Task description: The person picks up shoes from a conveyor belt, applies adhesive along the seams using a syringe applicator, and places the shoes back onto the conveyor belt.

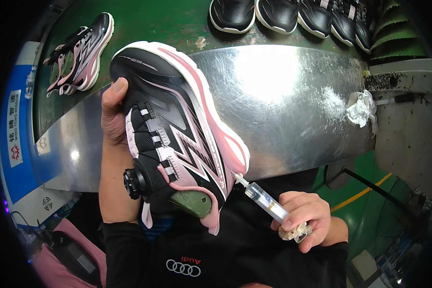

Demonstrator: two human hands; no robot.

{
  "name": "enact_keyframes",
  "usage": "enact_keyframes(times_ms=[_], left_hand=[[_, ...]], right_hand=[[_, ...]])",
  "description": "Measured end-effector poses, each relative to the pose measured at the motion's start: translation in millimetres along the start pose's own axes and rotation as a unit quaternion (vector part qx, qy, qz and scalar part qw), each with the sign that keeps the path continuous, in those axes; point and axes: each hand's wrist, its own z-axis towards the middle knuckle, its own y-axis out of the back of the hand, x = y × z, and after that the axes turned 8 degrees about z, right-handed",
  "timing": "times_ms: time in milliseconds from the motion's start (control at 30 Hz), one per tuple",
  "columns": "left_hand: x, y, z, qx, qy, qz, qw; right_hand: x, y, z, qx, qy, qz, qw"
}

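A black and pink sneaker (177,115) with a white-edged sole and a round lace dial hangs tilted in front of me, toe up and to the left. My left hand (114,113) is closed round its toe and upper side, most fingers hidden behind it. Inside the collar sits a dark green insert (194,202). In my right hand (305,216) is a clear syringe (266,200), its tip touching or very near the heel where sole meets upper. Something crumpled and pale is wrapped round the plunger end, under my fingers.
Below the sneaker stretches a shiny metal work surface (273,144). Another matching sneaker (81,55) rests at the far left on a green belt (153,19). Several black shoes (233,14) line the far right. A crumpled white tissue (361,109) lies by a dark-handled tool (401,99).
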Motion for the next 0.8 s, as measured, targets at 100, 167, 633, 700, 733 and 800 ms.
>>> enact_keyframes(times_ms=[100,167,633,700,733,800], left_hand=[[-1.0,5.2,0.8,-0.011,0.008,0.01,1.0],[-2.1,11.8,2.8,-0.018,0.012,0.008,1.0],[-1.6,2.7,-5.8,-0.036,0.025,0.086,0.995],[-6.9,3.2,-20.1,-0.095,0.034,0.141,0.985],[-17.2,21.8,-25.5,-0.089,0.032,0.205,0.974],[-32.1,44.0,-36.6,-0.106,0.041,0.296,0.948]], right_hand=[[-2.4,1.3,-4.5,-0.004,0.001,-0.004,1.0],[-4.9,2.3,-7.4,-0.006,0.01,-0.016,1.0],[-19.9,10.3,-9.8,-0.019,0.037,-0.026,0.999],[-21.9,11.6,-9.3,-0.021,0.048,-0.027,0.998],[-21.8,12.7,-8.2,-0.014,0.044,-0.034,0.998],[-23.3,13.1,-7.4,-0.014,0.043,-0.043,0.998]])
